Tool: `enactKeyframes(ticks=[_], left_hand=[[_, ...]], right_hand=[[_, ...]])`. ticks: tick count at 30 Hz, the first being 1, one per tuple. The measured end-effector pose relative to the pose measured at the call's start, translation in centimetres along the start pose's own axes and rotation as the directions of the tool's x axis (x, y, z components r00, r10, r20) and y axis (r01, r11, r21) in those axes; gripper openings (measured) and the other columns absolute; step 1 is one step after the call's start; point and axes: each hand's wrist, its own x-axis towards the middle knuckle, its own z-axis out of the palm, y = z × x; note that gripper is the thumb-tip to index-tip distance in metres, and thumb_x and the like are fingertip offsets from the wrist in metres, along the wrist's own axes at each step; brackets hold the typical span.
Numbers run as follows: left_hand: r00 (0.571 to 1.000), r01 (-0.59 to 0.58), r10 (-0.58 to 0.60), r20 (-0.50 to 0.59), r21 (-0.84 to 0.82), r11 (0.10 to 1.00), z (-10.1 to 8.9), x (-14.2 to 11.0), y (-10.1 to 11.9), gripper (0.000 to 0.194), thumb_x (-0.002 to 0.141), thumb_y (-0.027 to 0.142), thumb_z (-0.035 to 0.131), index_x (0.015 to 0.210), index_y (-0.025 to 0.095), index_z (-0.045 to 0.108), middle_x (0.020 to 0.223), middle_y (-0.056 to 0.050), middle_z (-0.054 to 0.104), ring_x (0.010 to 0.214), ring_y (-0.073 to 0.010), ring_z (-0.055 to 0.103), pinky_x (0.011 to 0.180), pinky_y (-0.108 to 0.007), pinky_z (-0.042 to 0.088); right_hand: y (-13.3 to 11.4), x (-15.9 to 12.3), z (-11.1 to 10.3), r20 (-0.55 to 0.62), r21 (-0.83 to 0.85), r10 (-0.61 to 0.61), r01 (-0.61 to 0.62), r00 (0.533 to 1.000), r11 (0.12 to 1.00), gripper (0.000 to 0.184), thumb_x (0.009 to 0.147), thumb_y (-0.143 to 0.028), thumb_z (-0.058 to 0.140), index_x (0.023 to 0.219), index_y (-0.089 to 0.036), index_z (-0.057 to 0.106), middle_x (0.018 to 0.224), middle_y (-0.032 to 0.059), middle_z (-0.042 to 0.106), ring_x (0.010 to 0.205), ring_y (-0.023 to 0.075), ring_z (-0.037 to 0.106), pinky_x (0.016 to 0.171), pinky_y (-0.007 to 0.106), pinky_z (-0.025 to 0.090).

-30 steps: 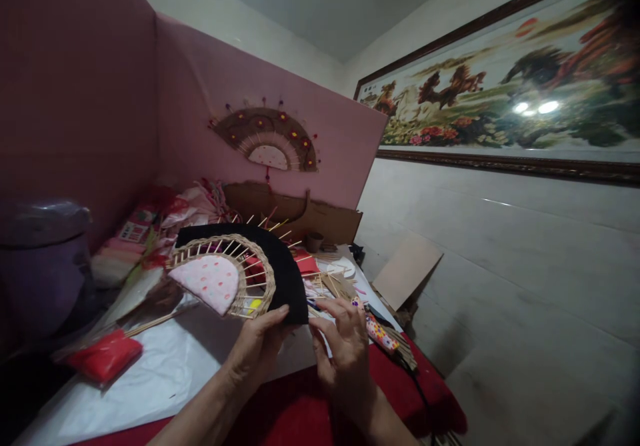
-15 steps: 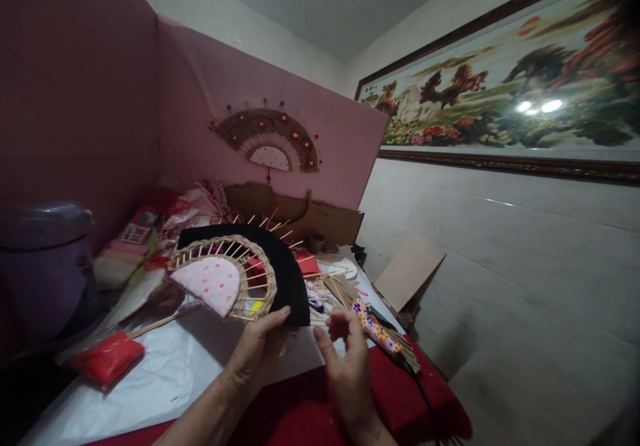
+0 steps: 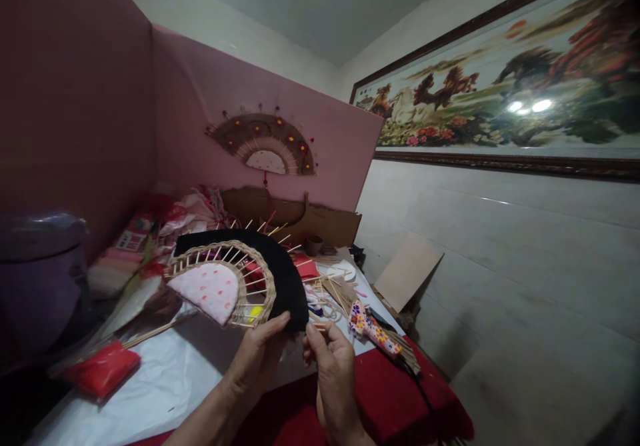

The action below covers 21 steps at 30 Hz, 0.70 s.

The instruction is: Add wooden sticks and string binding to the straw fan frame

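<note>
Left hand (image 3: 257, 351) grips the fan's (image 3: 207, 289) black band (image 3: 291, 283), right hand (image 3: 334, 363) pinches a stick (image 3: 319, 328).

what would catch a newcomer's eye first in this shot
Probably the half-round fan near the middle, with its black band and pale, red-dotted centre, held at its lower right corner by the left hand. Behind it, a similar brown fan shows against the pink board. At upper right, a large framed picture of horses hangs on the wall.

Fan (image 3: 207, 291) has blk matt cloth band (image 3: 290, 289), rough woven ring (image 3: 271, 289) & wood sticks (image 3: 295, 249).
</note>
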Motion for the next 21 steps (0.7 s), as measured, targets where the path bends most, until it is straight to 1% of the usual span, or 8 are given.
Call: enactKeyframes(ticks=[5,10,13,15,16,18,20,21], left_hand=[[0.999,0.025,-0.025,0.032,0.003,1.000,-0.2,0.0,-0.1,0.018,0.074,0.024,0.058,0.070,0.008,0.065,0.066,-0.008,0.060,0.062,-0.0162,0.052,0.058,-0.028,0.043],[0.999,0.011,-0.011,-0.037,0.000,1.000,-0.2,0.0,0.0,0.016,0.072,0.021,0.060,0.069,0.008,0.067,0.069,-0.008,0.062,0.065,-0.0152,0.053,0.064,-0.028,0.044],[0.996,-0.007,0.005,-0.088,-0.024,1.000,0.0,0.0,0.1,0.012,0.069,0.019,0.064,0.071,0.008,0.068,0.073,-0.009,0.064,0.068,-0.0154,0.055,0.063,-0.026,0.044],[0.994,-0.020,0.015,-0.104,-0.049,0.999,0.2,0.1,0.2,0.014,0.067,0.016,0.065,0.078,0.009,0.069,0.079,-0.009,0.066,0.070,-0.0157,0.056,0.062,-0.026,0.045],[0.995,-0.022,0.016,-0.101,-0.060,0.998,0.2,0.1,0.2,0.016,0.066,0.016,0.065,0.081,0.009,0.070,0.081,-0.009,0.066,0.071,-0.0160,0.056,0.062,-0.026,0.045],[0.996,-0.021,0.015,-0.083,-0.076,0.997,0.3,0.1,0.2,0.018,0.066,0.016,0.066,0.083,0.010,0.069,0.084,-0.010,0.067,0.074,-0.0167,0.057,0.064,-0.026,0.046],[0.997,-0.026,0.019,-0.074,-0.092,0.995,0.3,0.1,0.2,0.018,0.066,0.015,0.066,0.083,0.010,0.069,0.085,-0.010,0.067,0.075,-0.0173,0.058,0.065,-0.027,0.046],[0.997,-0.031,0.023,-0.075,-0.097,0.995,0.3,0.1,0.2,0.017,0.066,0.015,0.066,0.081,0.010,0.069,0.084,-0.010,0.067,0.075,-0.0173,0.058,0.064,-0.027,0.046]], right_hand=[[-0.2,-0.1,0.3,0.001,0.009,0.019,-0.019,1.000,1.000,0.025,0.072,-0.038,0.064,0.073,-0.014,0.057,0.058,-0.0026,0.053,0.049,0.0066,0.043,0.047,0.019,0.034],[-0.1,-0.1,-0.8,0.058,0.000,0.043,-0.043,0.997,0.999,0.029,0.073,-0.043,0.062,0.073,-0.014,0.058,0.059,-0.0009,0.054,0.049,0.0070,0.044,0.046,0.019,0.033],[-0.5,0.8,-2.0,-0.038,0.070,0.021,-0.018,0.999,0.997,0.036,0.077,-0.050,0.052,0.079,-0.015,0.059,0.060,0.0000,0.055,0.050,0.0083,0.045,0.046,0.020,0.034],[-1.0,2.0,-2.7,-0.107,0.080,-0.015,0.023,0.994,0.996,0.033,0.076,-0.048,0.055,0.080,-0.016,0.060,0.061,-0.0003,0.056,0.052,0.0093,0.046,0.048,0.021,0.036],[-1.2,2.8,-2.8,-0.071,0.054,-0.021,0.025,0.997,0.998,0.029,0.073,-0.044,0.059,0.081,-0.016,0.061,0.064,0.0001,0.057,0.054,0.0099,0.047,0.050,0.022,0.037],[-1.8,4.6,-2.6,0.094,-0.055,0.011,-0.006,0.996,0.998,0.023,0.065,-0.033,0.068,0.080,-0.016,0.064,0.070,0.0020,0.061,0.062,0.0127,0.052,0.058,0.025,0.041],[-2.3,6.3,-2.0,0.298,-0.093,0.076,-0.050,0.952,0.994,0.019,0.060,-0.025,0.069,0.076,-0.016,0.065,0.074,0.0029,0.063,0.071,0.0151,0.055,0.067,0.027,0.042],[-2.5,7.1,-1.5,0.385,-0.081,0.121,-0.097,0.915,0.992,0.017,0.061,-0.024,0.067,0.076,-0.016,0.065,0.076,0.0033,0.064,0.073,0.0152,0.056,0.069,0.027,0.041]])
